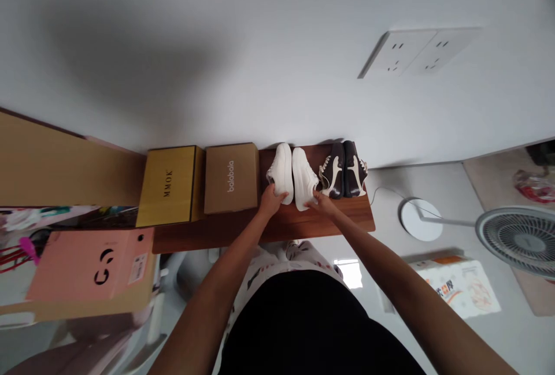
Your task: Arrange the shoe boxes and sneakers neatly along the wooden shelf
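Observation:
Two white sneakers stand side by side, soles turned toward each other, on a narrow brown wooden shelf [299, 225] against the wall. My left hand [272, 200] is closed on the heel end of the left white sneaker [284, 170]. At the heel of the right white sneaker [302, 175], my right hand [321, 204] has its thumb and fingers closed on it. Just to the right sits a pair of dark brown and cream sneakers [346, 170]. A brown "balabala" shoebox [232, 178] stands left of the white pair.
Further left are a yellow MMOK box [167, 184] and a pink box [87, 265]. Wall sockets [416, 51] are above right. On the floor at right are a fan [526, 242], its round white base [420, 219] and a white printed package [468, 288].

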